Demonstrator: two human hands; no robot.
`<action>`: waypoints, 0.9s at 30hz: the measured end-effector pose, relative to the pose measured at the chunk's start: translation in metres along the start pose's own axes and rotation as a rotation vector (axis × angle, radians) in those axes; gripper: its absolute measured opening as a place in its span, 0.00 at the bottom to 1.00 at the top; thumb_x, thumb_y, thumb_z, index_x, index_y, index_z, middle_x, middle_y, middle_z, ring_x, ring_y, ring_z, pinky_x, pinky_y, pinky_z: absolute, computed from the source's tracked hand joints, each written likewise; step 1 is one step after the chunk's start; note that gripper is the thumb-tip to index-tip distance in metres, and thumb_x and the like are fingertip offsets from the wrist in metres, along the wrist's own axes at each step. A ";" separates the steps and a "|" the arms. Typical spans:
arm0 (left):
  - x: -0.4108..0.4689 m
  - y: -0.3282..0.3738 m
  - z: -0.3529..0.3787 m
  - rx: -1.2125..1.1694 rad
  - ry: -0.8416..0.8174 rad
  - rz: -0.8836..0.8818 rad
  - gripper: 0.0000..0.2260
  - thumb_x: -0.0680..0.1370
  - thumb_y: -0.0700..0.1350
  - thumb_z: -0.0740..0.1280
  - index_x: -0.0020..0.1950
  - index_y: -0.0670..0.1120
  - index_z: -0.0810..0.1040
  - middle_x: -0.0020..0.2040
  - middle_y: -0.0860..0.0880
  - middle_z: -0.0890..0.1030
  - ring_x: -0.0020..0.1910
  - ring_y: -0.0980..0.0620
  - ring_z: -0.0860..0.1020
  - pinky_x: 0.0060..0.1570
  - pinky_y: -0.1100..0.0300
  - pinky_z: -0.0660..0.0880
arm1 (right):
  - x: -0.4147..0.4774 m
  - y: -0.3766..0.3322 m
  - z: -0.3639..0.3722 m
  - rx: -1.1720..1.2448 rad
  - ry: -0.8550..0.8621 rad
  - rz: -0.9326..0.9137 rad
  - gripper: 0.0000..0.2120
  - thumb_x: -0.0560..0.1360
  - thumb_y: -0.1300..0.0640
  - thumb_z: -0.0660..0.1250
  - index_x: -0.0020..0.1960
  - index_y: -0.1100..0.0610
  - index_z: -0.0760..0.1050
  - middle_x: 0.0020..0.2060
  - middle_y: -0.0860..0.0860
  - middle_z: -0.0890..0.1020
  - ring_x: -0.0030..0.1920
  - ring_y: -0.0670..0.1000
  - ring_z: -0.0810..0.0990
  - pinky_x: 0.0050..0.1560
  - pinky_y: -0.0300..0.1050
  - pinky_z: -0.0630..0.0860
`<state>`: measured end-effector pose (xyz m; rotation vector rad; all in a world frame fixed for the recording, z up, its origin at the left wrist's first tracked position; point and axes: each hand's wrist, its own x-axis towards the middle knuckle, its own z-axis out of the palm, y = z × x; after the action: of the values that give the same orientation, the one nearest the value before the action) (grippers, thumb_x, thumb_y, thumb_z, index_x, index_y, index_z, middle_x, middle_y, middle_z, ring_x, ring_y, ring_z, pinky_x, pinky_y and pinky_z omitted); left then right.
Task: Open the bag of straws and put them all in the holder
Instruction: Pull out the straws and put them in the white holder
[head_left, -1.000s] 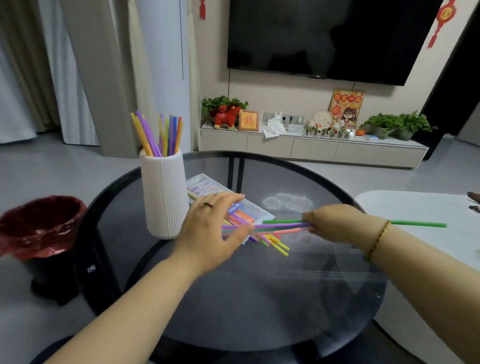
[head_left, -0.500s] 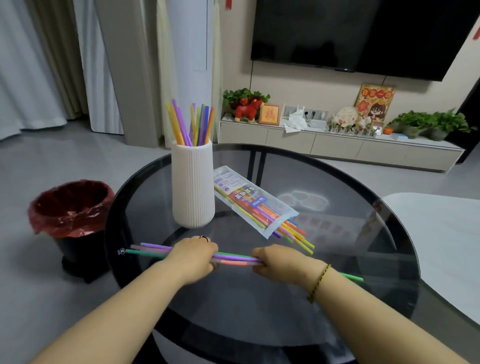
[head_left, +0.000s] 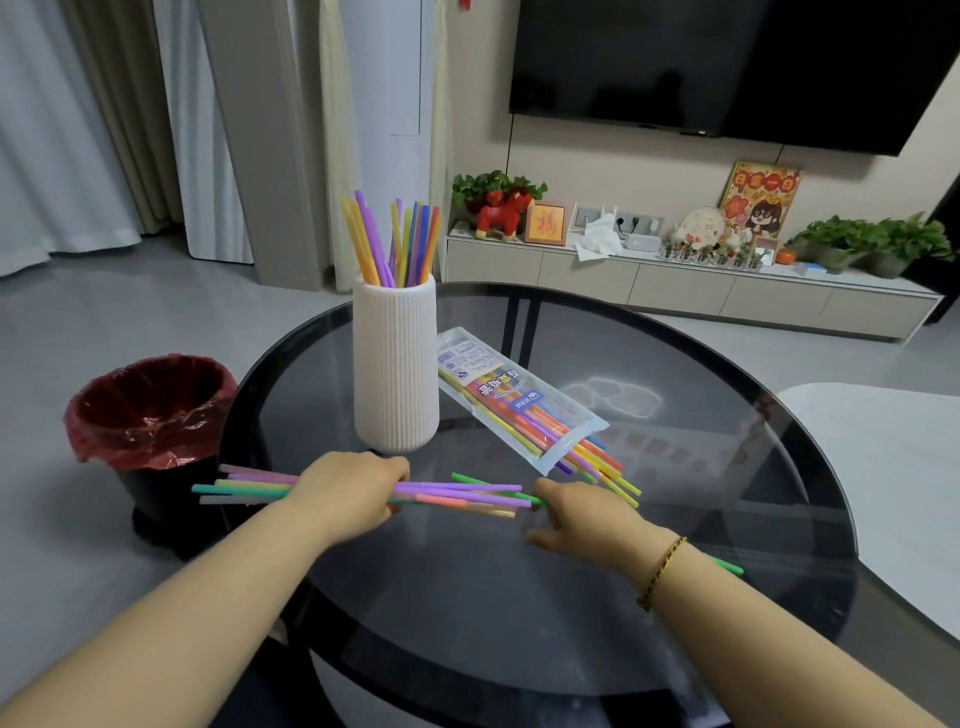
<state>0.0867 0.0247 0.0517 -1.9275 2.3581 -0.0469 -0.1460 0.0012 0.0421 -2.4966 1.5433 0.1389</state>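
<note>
A white ribbed holder (head_left: 395, 364) stands upright on the round dark glass table (head_left: 519, 613) with several coloured straws (head_left: 389, 239) in it. To its right lies the clear straw bag (head_left: 511, 400), with several straws poking out of its open near end (head_left: 597, 465). My left hand (head_left: 348, 493) is closed around a horizontal bundle of straws (head_left: 457, 493), just in front of the holder. The bundle sticks out past the table's left edge. My right hand (head_left: 582, 519) sits at the bundle's right end, fingers curled on a single green straw (head_left: 727, 566) that runs under it.
A black bin with a red liner (head_left: 150, 410) stands on the floor left of the table. A white tabletop (head_left: 883, 467) adjoins on the right. A low TV cabinet (head_left: 675, 286) with plants and ornaments runs along the far wall.
Both hands drew a bundle of straws from the bag toward the table's near left. The right hand has slid off the bundle's right end, keeping the green straw.
</note>
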 end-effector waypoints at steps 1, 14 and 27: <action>0.000 -0.003 -0.001 0.007 0.003 -0.004 0.07 0.76 0.50 0.59 0.52 0.50 0.72 0.49 0.48 0.79 0.47 0.47 0.77 0.41 0.58 0.66 | 0.000 0.003 0.001 -0.027 0.014 -0.001 0.14 0.76 0.51 0.60 0.57 0.58 0.69 0.51 0.57 0.80 0.49 0.56 0.77 0.42 0.43 0.68; -0.004 -0.027 -0.024 -0.102 -0.004 -0.200 0.07 0.75 0.50 0.61 0.48 0.48 0.75 0.41 0.50 0.75 0.40 0.49 0.73 0.38 0.59 0.67 | 0.005 0.019 0.008 -0.148 0.177 0.155 0.15 0.80 0.56 0.50 0.65 0.55 0.65 0.57 0.56 0.79 0.53 0.58 0.79 0.51 0.49 0.76; 0.006 0.013 -0.048 -0.685 0.038 -0.039 0.06 0.67 0.52 0.72 0.35 0.51 0.80 0.37 0.48 0.82 0.38 0.51 0.79 0.39 0.58 0.74 | -0.005 0.005 -0.020 -0.307 0.274 -0.104 0.13 0.77 0.59 0.53 0.58 0.57 0.72 0.52 0.58 0.81 0.51 0.61 0.78 0.41 0.47 0.70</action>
<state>0.0681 0.0198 0.0982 -2.2311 2.5759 0.8297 -0.1530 -0.0014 0.0620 -2.9354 1.5898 0.0177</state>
